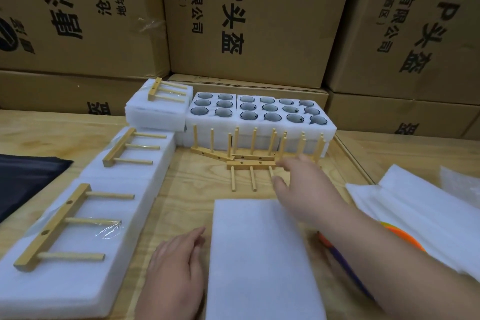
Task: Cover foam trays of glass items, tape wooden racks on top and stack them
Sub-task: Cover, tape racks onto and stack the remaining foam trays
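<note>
On the left, covered trays [78,215] lie in a row, each with a wooden rack [59,226] on top; clear tape shows on the nearest, and another finished one [158,104] sits further back. The left hand [176,267] rests with its fingers straight at the edge of a freshly covered tray [262,260], which has no rack yet. The right hand [304,187] reaches for a loose rack [250,165], fingers parted around one peg, not closed. Behind, open trays of glass cups [262,112] remain uncovered, so I judge the job about half done. At the right lie spare foam sheets [420,205]. The surface [187,189] is pale wood; cardboard boxes [246,21] wall the back.
</note>
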`<act>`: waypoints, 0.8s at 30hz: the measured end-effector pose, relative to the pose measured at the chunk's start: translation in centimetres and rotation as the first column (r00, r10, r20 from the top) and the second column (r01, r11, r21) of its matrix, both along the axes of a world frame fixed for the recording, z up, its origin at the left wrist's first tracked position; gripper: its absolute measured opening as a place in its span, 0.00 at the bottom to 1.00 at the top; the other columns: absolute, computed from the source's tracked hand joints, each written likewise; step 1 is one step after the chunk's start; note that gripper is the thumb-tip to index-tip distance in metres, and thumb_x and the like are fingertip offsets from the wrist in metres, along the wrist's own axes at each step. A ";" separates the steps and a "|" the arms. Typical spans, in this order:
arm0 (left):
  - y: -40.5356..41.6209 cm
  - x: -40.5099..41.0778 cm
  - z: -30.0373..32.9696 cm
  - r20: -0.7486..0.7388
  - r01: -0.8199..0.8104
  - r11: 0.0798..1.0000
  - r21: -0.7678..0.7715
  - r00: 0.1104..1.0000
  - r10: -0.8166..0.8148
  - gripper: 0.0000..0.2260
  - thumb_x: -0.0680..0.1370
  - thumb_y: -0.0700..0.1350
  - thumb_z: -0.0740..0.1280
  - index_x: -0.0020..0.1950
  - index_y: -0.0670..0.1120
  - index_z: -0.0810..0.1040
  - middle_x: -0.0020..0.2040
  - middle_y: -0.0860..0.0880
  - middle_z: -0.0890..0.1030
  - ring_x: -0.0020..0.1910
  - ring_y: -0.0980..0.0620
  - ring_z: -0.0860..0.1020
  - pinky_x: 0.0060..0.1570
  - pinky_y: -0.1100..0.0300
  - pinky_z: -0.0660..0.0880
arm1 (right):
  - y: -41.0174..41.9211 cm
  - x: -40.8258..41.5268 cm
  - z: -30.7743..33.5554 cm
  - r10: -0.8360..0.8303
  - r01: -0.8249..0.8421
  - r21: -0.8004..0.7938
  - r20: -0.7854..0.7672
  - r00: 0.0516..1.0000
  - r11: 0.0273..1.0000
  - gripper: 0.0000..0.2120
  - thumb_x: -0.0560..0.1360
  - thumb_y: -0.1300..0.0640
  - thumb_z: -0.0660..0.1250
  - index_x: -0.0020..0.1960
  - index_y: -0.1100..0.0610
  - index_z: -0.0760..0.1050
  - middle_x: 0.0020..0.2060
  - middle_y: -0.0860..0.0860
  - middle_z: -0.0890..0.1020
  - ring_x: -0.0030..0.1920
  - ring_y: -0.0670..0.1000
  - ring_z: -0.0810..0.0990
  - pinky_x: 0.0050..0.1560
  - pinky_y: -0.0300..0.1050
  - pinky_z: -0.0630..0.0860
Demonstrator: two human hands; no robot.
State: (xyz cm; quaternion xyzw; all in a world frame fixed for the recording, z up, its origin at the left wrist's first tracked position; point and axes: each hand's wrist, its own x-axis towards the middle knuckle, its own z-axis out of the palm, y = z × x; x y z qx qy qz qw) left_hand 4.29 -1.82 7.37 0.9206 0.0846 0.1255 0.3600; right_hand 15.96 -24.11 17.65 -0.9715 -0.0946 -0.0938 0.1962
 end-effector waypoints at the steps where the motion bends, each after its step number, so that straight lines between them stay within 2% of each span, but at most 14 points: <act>1: -0.1 0.1 -0.1 -0.019 -0.018 0.999 0.047 1.000 0.019 0.16 0.81 0.47 0.59 0.66 0.58 0.77 0.62 0.60 0.78 0.69 0.52 0.73 0.73 0.54 0.62 | 0.2 1.2 0.7 0.022 -0.022 -0.024 0.006 1.000 0.999 0.17 0.80 0.49 0.63 0.67 0.52 0.76 0.60 0.51 0.76 0.63 0.54 0.74 0.61 0.48 0.73; 2: -0.3 0.3 -0.1 -0.061 -0.029 0.994 0.105 0.998 0.035 0.18 0.81 0.49 0.56 0.68 0.58 0.77 0.67 0.59 0.76 0.74 0.51 0.69 0.75 0.53 0.60 | 0.4 2.4 1.2 0.042 -0.042 -0.050 -0.005 0.999 0.998 0.16 0.80 0.50 0.62 0.65 0.52 0.77 0.59 0.50 0.77 0.61 0.54 0.76 0.59 0.48 0.74; 4: -0.7 0.8 -0.3 -0.150 -0.050 0.975 0.218 0.985 0.084 0.19 0.83 0.53 0.51 0.73 0.64 0.68 0.77 0.63 0.64 0.80 0.56 0.55 0.78 0.55 0.49 | 0.8 4.7 1.6 0.065 -0.071 -0.095 -0.063 0.996 0.993 0.13 0.80 0.52 0.61 0.62 0.52 0.79 0.57 0.50 0.78 0.58 0.54 0.77 0.57 0.49 0.76; 6: -0.8 1.1 -0.3 -0.180 -0.048 0.967 0.251 0.979 0.095 0.19 0.85 0.55 0.50 0.75 0.69 0.60 0.79 0.67 0.54 0.81 0.60 0.46 0.78 0.56 0.43 | 1.2 6.6 1.4 0.086 -0.102 -0.125 -0.130 0.988 0.987 0.12 0.80 0.54 0.61 0.59 0.52 0.80 0.55 0.50 0.81 0.56 0.55 0.79 0.56 0.50 0.78; 9: -0.9 1.1 -0.1 -0.200 -0.038 0.973 0.228 0.976 0.085 0.25 0.79 0.56 0.41 0.75 0.69 0.59 0.79 0.67 0.52 0.81 0.61 0.47 0.77 0.56 0.42 | 2.0 8.9 0.6 0.108 -0.139 -0.170 -0.175 0.979 0.976 0.13 0.81 0.55 0.61 0.60 0.51 0.81 0.57 0.50 0.83 0.58 0.55 0.79 0.59 0.52 0.78; 12: -0.8 1.1 -0.2 -0.191 -0.026 0.966 0.258 0.979 0.077 0.30 0.73 0.57 0.40 0.75 0.69 0.60 0.79 0.68 0.53 0.80 0.62 0.47 0.77 0.57 0.42 | 3.2 10.8 -0.7 0.120 -0.167 -0.213 -0.216 0.969 0.963 0.16 0.80 0.58 0.60 0.64 0.51 0.79 0.61 0.51 0.82 0.62 0.57 0.78 0.62 0.52 0.77; 14: -1.0 0.9 -0.1 -0.168 -0.032 0.967 0.254 0.983 0.077 0.29 0.74 0.56 0.46 0.73 0.66 0.68 0.78 0.65 0.60 0.80 0.59 0.54 0.77 0.55 0.46 | 4.1 11.8 -1.5 0.113 -0.175 -0.257 -0.239 0.964 0.950 0.20 0.79 0.60 0.59 0.67 0.50 0.78 0.64 0.52 0.80 0.64 0.58 0.77 0.63 0.52 0.77; 16: -1.1 0.8 0.4 -0.150 -0.032 0.969 0.244 0.986 0.070 0.24 0.73 0.51 0.56 0.66 0.59 0.80 0.73 0.58 0.73 0.76 0.52 0.67 0.76 0.48 0.57 | 4.8 12.5 -2.3 0.102 -0.177 -0.308 -0.244 0.964 0.935 0.24 0.77 0.63 0.59 0.69 0.47 0.76 0.65 0.53 0.79 0.64 0.58 0.77 0.62 0.51 0.77; 18: -1.0 0.8 0.3 -0.104 -0.036 0.957 0.288 0.992 0.068 0.17 0.67 0.45 0.66 0.54 0.53 0.87 0.61 0.52 0.83 0.63 0.45 0.81 0.64 0.39 0.73 | 5.3 12.9 -2.9 0.099 -0.191 -0.366 -0.257 0.961 0.911 0.26 0.74 0.65 0.59 0.67 0.46 0.76 0.64 0.53 0.79 0.63 0.58 0.78 0.60 0.50 0.77; 19: -1.0 0.8 0.2 -0.065 -0.041 0.948 0.314 0.996 0.064 0.15 0.65 0.45 0.69 0.49 0.52 0.88 0.57 0.50 0.86 0.57 0.43 0.84 0.57 0.38 0.76 | 5.6 12.9 -3.1 0.108 -0.210 -0.393 -0.267 0.958 0.895 0.25 0.74 0.66 0.60 0.66 0.46 0.76 0.63 0.53 0.79 0.62 0.57 0.79 0.58 0.49 0.77; 21: -1.1 0.8 0.0 -0.039 -0.048 0.936 0.348 0.997 0.066 0.12 0.67 0.46 0.67 0.46 0.52 0.88 0.53 0.50 0.87 0.53 0.42 0.85 0.58 0.47 0.76 | 5.9 13.0 -3.3 0.168 -0.268 -0.445 -0.252 0.953 0.854 0.20 0.73 0.66 0.60 0.58 0.46 0.74 0.59 0.52 0.78 0.59 0.57 0.78 0.51 0.46 0.73; 22: -1.1 0.9 -0.2 -0.028 -0.057 0.931 0.361 0.997 0.072 0.14 0.70 0.48 0.63 0.46 0.52 0.88 0.53 0.51 0.87 0.53 0.43 0.86 0.58 0.51 0.72 | 6.0 13.1 -3.3 0.203 -0.288 -0.477 -0.221 0.954 0.830 0.17 0.74 0.65 0.60 0.55 0.46 0.74 0.57 0.52 0.76 0.59 0.56 0.75 0.51 0.47 0.70; 24: -1.0 0.9 -0.4 -0.026 -0.065 0.920 0.387 0.996 0.082 0.16 0.70 0.49 0.60 0.46 0.53 0.88 0.53 0.51 0.87 0.53 0.43 0.86 0.57 0.52 0.69 | 6.4 13.1 -3.0 0.206 -0.264 -0.526 -0.166 0.964 0.809 0.14 0.75 0.62 0.61 0.55 0.47 0.75 0.56 0.53 0.74 0.61 0.57 0.73 0.56 0.50 0.70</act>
